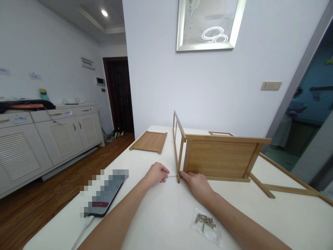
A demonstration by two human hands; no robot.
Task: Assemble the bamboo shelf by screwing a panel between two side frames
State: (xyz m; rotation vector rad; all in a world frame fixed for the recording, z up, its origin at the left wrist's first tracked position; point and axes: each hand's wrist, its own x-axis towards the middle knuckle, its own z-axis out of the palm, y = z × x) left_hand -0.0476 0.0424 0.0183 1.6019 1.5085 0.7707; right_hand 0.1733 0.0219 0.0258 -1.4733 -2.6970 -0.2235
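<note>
My left hand (156, 173) is closed in a pinch on a thin metal rod (172, 176) that looks like a hex key. The rod's far end meets the foot of a slim upright wooden frame (179, 149). At that same corner my right hand (196, 184) grips the lower edge of a wooden panel (221, 156), thumb and fingers close to the joint. This panel stands on its long edge, roughly square to the slim frame. Below my right forearm lies a clear plastic bag of screws (205, 221). My left fingers hide the rod's near end.
On the white table (153, 218), a flat wooden panel (149, 141) lies back left. Wooden frame pieces (288, 189) spread at the right. A phone (106, 196) with a white cable (82, 231) rests front left. Beyond the doorway, a person (292, 111) is visible.
</note>
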